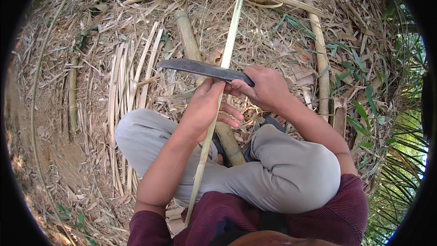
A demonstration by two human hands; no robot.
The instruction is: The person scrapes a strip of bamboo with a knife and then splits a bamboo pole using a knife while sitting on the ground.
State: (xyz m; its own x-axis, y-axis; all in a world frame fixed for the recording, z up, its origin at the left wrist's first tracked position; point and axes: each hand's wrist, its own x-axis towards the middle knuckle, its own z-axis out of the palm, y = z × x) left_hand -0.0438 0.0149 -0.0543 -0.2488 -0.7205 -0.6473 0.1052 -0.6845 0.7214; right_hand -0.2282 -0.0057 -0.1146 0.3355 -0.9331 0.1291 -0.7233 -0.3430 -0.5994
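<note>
bamboo strip [227, 50], long and pale, runs from the person's lap up across the littered ground. left hand [207, 105] is wrapped around it mid-length, fingers curled beneath. right hand [264, 86] is clenched on the handle of a dark knife [200, 69], whose blade lies across the strip just above the left hand. split slats [132, 77] lie at the left, near a thick bamboo pole [189, 36].

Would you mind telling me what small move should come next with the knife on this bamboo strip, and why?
Probably push the knife a little further along the bamboo strip. The right hand grips the handle with the blade lying across the strip, and the left hand steadies the strip just below it.
</note>
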